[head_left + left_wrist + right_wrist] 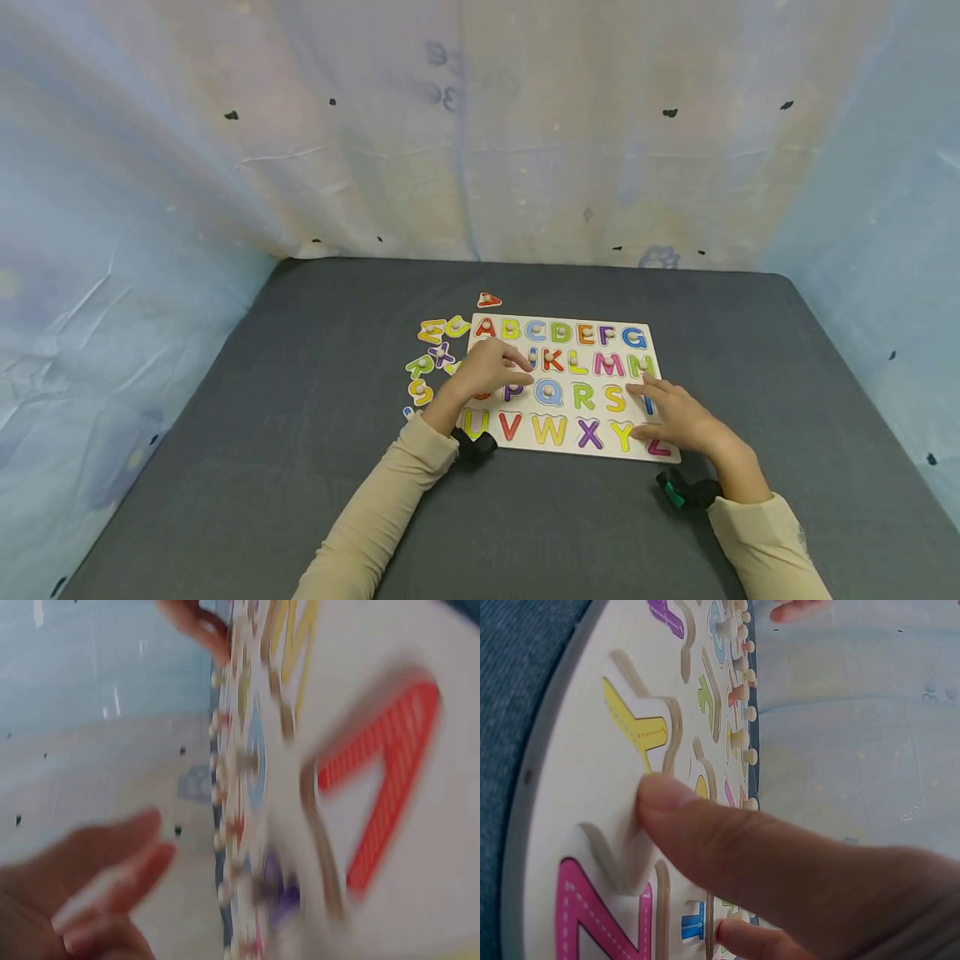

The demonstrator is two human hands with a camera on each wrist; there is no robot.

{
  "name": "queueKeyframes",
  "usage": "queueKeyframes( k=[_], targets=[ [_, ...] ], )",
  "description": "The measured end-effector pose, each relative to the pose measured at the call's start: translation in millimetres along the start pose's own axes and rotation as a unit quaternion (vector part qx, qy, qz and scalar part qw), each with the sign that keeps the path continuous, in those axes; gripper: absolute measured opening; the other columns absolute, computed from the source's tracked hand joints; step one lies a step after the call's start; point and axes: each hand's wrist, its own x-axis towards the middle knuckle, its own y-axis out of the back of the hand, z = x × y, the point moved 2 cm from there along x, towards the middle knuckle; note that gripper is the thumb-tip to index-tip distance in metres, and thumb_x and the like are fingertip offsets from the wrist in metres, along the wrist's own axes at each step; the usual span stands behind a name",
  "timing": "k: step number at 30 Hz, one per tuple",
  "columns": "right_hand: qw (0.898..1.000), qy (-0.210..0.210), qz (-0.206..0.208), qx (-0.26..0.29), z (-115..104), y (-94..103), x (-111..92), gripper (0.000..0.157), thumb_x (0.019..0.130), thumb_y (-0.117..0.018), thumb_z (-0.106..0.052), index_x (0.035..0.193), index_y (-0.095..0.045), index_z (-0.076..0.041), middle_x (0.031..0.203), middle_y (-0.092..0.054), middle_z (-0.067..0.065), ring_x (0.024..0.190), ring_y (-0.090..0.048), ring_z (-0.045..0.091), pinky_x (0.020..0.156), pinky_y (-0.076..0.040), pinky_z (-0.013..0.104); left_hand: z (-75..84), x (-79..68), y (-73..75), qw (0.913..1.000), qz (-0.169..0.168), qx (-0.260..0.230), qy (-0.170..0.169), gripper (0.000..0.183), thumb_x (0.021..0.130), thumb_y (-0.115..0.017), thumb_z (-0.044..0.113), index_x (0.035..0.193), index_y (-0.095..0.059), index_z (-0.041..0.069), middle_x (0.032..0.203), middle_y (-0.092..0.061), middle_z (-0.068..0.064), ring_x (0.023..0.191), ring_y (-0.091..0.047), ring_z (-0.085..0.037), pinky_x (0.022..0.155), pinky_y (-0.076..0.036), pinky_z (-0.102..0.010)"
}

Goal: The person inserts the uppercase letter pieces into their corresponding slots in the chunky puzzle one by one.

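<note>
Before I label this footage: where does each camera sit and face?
Head: worn there, facing forward and down at the letter board; left hand, right hand and sleeves show.
Left wrist: worn there, looking across the board; left hand near, part of right beyond.
Right wrist: worn there, also looking across; right hand near, part of left beyond.
Head and left wrist share the red V.

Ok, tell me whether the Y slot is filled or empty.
Empty: the Y slot shows only sunken yellow print, with no knobbed piece inside.

We observe the left hand (pixel 120 894) apart from the alphabet puzzle board (pixel 420 847), its red V (pixel 396 772) in the foreground.
</note>
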Motion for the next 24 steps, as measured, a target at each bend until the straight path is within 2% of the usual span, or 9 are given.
queueKeyframes(
  k=[2,3,4,6,8,10,14,20,24],
  targets=[
    [1.0,0.001,-0.001,0.002,0,-0.1,0,0.077,0.074,-0.08,-0.031,0.138,-0.049,0.0,0.149,-0.031,0.035,0.128,-0.035,0.055,0.097,-0.041,0.064,-5.2,-3.4,6.9,0.9997,-0.009,-0.007,-0.02,0.019,0.081,-0.077,0.024,0.096,-0.078,0.012,0.124,-0.067,-0.008,0.114,-0.062,-0.023,0.095,-0.049,-0.036],
    [1.0,0.002,-0.001,0.001,0,-0.1,0,0.077,0.075,-0.08,-0.032,0.138,-0.049,0.0,0.149,-0.031,0.035,0.128,-0.035,0.056,0.097,-0.041,0.065,-7.8,-4.9,10.3,0.9995,-0.015,-0.009,-0.027,0.02,0.081,-0.077,0.025,0.098,-0.078,0.012,0.123,-0.068,-0.008,0.11,-0.062,-0.02,0.092,-0.05,-0.033],
    [1.0,0.002,-0.001,0.002,0,0.0,0,0.077,0.075,-0.08,-0.032,0.138,-0.049,0.0,0.149,-0.031,0.035,0.128,-0.035,0.056,0.098,-0.041,0.065,-10.6,-6.4,13.6,0.9992,-0.019,-0.01,-0.033,0.021,0.082,-0.077,0.025,0.099,-0.078,0.012,0.119,-0.069,-0.006,0.101,-0.061,-0.017,0.086,-0.049,-0.029],
    [1.0,0.003,-0.001,0.003,-1,0.3,-1,0.077,0.075,-0.08,-0.031,0.138,-0.049,0.0,0.149,-0.031,0.035,0.129,-0.035,0.056,0.098,-0.04,0.065,-15.3,-8.8,20.4,0.9986,-0.028,-0.01,-0.044,0.023,0.082,-0.076,0.027,0.101,-0.077,0.012,0.098,-0.07,-0.003,0.08,-0.054,-0.012,0.072,-0.043,-0.023],
    [1.0,0.002,-0.001,0.003,-1,0.5,-1,0.077,0.075,-0.08,-0.031,0.138,-0.049,0.0,0.149,-0.031,0.035,0.129,-0.034,0.056,0.098,-0.04,0.065,-19.4,-10.1,27.3,0.9979,-0.038,-0.013,-0.052,0.025,0.083,-0.075,0.027,0.103,-0.077,0.013,0.073,-0.061,0.002,0.063,-0.041,-0.009,0.06,-0.033,-0.02],
    [1.0,0.001,-0.001,0.006,-1,0.3,-1,0.076,0.075,-0.08,-0.031,0.138,-0.05,0.0,0.149,-0.031,0.035,0.129,-0.034,0.056,0.098,-0.04,0.065,-22.8,-11.2,35.0,0.9963,-0.048,-0.021,-0.068,0.025,0.085,-0.073,0.025,0.106,-0.076,0.011,0.057,-0.046,0.005,0.054,-0.029,-0.01,0.054,-0.026,-0.021],
    [1.0,-0.004,-0.003,0.013,-2,-1.0,0,0.077,0.074,-0.08,-0.031,0.138,-0.049,0.0,0.149,-0.03,0.035,0.129,-0.033,0.056,0.098,-0.04,0.066,-33.4,-11.6,50.2,0.9934,-0.062,-0.042,-0.087,0.023,0.088,-0.071,0.021,0.106,-0.075,0.008,0.05,-0.034,0.008,0.049,-0.024,-0.008,0.052,-0.026,-0.02],
    [1.0,-0.002,-0.001,0.005,-1,-0.7,1,0.077,0.074,-0.08,-0.032,0.138,-0.049,0.0,0.149,-0.03,0.035,0.129,-0.033,0.056,0.098,-0.039,0.066,-55.2,-15.9,70.4,0.9956,-0.057,-0.067,-0.03,0.026,0.089,-0.069,0.025,0.109,-0.074,0.009,0.053,-0.04,0.005,0.052,-0.03,-0.009,0.057,-0.032,-0.023],
    [1.0,0.001,0.0,0.003,0,0.9,-1,0.078,0.074,-0.08,-0.032,0.137,-0.049,0.001,0.148,-0.031,0.036,0.129,-0.034,0.056,0.098,-0.039,0.066,-67.2,-19.5,80.3,0.9963,-0.048,-0.07,-0.014,0.028,0.09,-0.068,0.024,0.111,-0.073,0.006,0.05,-0.036,0.006,0.047,-0.025,-0.009,0.054,-0.03,-0.024]
  ],
)
